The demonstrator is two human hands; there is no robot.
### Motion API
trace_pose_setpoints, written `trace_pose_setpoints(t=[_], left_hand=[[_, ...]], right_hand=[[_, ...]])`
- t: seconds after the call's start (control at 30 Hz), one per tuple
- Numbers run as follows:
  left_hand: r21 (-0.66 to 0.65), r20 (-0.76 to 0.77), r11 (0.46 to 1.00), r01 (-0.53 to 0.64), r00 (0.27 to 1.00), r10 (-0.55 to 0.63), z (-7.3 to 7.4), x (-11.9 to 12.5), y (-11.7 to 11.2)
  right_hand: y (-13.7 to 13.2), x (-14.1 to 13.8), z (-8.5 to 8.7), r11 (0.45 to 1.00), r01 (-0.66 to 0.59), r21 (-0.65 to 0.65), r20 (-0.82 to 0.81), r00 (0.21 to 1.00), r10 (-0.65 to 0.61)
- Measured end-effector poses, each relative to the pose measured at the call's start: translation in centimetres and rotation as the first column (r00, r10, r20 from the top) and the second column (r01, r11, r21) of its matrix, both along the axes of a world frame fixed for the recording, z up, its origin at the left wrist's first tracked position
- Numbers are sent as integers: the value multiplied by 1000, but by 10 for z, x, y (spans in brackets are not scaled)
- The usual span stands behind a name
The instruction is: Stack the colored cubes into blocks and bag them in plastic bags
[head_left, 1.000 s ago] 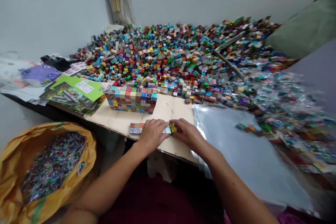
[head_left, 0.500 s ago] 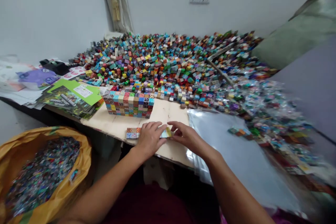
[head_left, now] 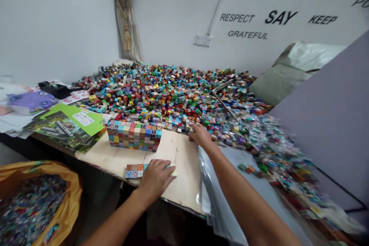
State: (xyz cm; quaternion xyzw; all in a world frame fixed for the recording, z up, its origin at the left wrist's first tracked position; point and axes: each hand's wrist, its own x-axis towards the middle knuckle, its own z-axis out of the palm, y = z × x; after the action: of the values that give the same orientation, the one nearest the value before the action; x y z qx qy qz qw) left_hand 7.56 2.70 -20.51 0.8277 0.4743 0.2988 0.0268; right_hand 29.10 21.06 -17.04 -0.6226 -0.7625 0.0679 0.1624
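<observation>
My left hand [head_left: 157,178] lies over a short double row of patterned cubes [head_left: 133,171] near the board's front edge, its fingers wrapped across the right part. The row's left end shows orange, brown, blue and pink faces; the rest is mostly under the hand. My right hand [head_left: 200,136] is stretched forward to the near edge of a large heap of small coloured cubes [head_left: 161,92]. Its fingers are curled among the closest cubes, and what they hold, if anything, is hidden. Behind the left hand stands a rectangular block of stacked cubes [head_left: 134,136].
A pale wooden board [head_left: 170,150] lies under the work. To the right are clear plastic sheets [head_left: 221,192] and a spread of bagged cubes [head_left: 273,138]. Green printed cards [head_left: 89,117] lie left. An orange sack [head_left: 69,200] of small wrapped pieces stands lower left. A metal frame [head_left: 223,103] rests on the heap.
My right hand has left the row's right end and moved forward to the heap. The left hand stays on the row. The view has tilted up, showing more wall lettering.
</observation>
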Motion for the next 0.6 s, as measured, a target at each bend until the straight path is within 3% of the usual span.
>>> trace_pose_setpoints(t=[0.17, 0.3, 0.43, 0.5, 0.6], left_hand=[[-27, -11, 1000, -1, 1000, 0, 4, 0, -1], [-47, -19, 999, 0, 1000, -1, 6, -1, -1], [-54, -29, 999, 9, 1000, -11, 5, -2, -1], [-59, -34, 998, 15, 999, -17, 5, -2, -1], [-55, -32, 998, 12, 999, -14, 7, -2, -1]], right_hand=[[-11, -12, -4, 983, -174, -62, -18, 985, 174], [-55, -15, -11, 938, -318, -135, -110, 946, 305], [-99, -8, -7, 864, -464, -197, -352, 856, 379], [-101, -4, 1, 882, -435, -180, -366, 862, 350], [-75, -2, 13, 979, -182, -87, -111, 979, 172]])
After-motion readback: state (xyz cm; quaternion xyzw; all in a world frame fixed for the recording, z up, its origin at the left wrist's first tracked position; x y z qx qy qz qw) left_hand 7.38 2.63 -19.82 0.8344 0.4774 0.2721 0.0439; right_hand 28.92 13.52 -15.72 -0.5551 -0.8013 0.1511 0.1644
